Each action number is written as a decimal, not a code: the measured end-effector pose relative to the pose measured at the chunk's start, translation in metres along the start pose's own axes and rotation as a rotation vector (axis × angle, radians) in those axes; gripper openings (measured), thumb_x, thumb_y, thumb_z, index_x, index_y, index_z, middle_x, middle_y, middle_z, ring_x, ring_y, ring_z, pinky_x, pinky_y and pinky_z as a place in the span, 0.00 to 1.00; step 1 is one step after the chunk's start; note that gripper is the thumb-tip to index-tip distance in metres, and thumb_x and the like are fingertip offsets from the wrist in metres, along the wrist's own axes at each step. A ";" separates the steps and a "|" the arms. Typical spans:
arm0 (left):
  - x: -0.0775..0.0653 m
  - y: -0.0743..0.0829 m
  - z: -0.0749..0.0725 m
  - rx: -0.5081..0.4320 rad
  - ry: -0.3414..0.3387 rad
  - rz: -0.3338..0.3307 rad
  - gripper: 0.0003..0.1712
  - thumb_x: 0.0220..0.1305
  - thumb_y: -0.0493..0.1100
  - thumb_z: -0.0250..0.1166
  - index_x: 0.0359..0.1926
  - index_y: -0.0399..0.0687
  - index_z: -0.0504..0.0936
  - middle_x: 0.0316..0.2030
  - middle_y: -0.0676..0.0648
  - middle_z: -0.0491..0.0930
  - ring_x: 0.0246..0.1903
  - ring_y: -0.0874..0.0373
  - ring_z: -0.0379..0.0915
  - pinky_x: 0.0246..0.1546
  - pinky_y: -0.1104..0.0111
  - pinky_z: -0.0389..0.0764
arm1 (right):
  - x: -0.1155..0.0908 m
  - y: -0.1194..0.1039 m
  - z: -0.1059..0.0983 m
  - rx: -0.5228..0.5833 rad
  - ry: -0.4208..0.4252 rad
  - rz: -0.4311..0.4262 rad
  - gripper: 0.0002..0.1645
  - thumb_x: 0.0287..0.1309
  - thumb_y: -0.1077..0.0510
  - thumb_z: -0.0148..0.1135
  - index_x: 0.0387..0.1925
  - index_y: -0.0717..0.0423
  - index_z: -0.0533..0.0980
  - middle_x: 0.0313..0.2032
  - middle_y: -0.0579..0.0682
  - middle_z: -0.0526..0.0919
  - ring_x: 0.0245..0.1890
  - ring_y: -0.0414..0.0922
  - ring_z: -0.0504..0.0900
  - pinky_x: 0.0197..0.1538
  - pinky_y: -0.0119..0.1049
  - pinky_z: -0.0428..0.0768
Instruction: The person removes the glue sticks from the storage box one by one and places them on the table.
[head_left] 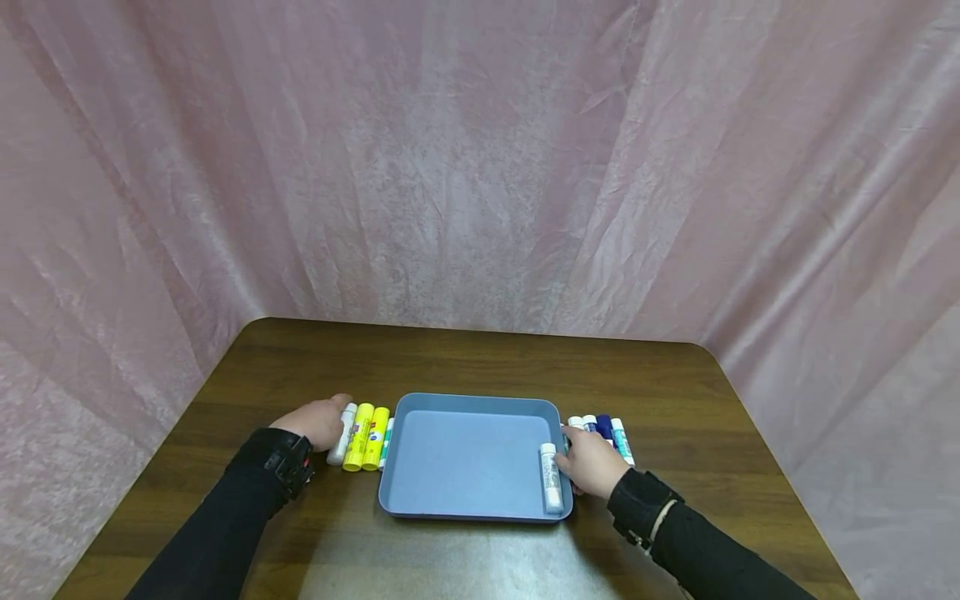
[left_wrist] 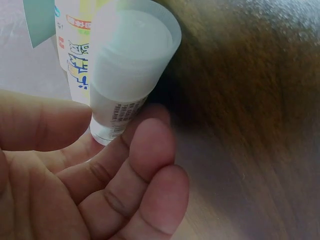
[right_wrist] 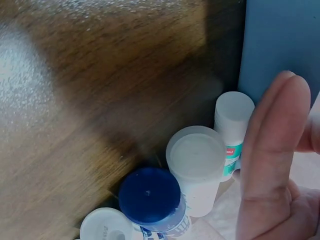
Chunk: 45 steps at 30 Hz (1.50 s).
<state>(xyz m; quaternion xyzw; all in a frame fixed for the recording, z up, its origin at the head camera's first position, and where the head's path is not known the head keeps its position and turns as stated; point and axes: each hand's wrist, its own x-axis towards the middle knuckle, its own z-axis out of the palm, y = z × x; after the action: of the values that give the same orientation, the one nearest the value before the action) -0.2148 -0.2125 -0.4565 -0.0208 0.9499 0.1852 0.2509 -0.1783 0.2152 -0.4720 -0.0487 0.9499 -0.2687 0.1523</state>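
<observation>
On the left, a white glue stick [head_left: 342, 434] lies slightly slanted at the end of a row. My left hand [head_left: 318, 423] holds it between thumb and fingers, as the left wrist view shows of the same white glue stick [left_wrist: 132, 55]. My right hand [head_left: 592, 461] is at the right rim of a blue-grey tray [head_left: 472, 458], its thumb over the rim near a white glue stick [head_left: 551, 477] lying inside. In the right wrist view its fingers [right_wrist: 275, 145] look fairly straight, beside a small glue stick [right_wrist: 234, 112] with a green label; nothing shows in their grasp.
Two yellow glue sticks [head_left: 366, 437] and a green-and-white one [head_left: 387, 442] lie between the left hand and the tray. Right of the tray are several more, including a blue-capped glue stick [right_wrist: 150, 195]. All rest on a wooden table [head_left: 480, 354]; a pink curtain [head_left: 480, 167] hangs behind.
</observation>
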 end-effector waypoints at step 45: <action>-0.003 0.001 -0.004 0.070 0.051 0.060 0.32 0.69 0.34 0.48 0.73 0.33 0.62 0.60 0.28 0.76 0.45 0.44 0.74 0.49 0.52 0.75 | -0.001 -0.005 -0.003 0.056 0.066 -0.003 0.34 0.62 0.62 0.62 0.68 0.69 0.68 0.12 0.47 0.74 0.10 0.43 0.74 0.18 0.33 0.70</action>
<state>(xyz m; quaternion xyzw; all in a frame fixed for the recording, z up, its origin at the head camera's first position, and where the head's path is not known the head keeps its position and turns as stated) -0.2142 -0.2126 -0.4517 0.0120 0.9621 0.1587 0.2216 -0.1787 0.2130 -0.4670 -0.0368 0.9464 -0.2967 0.1219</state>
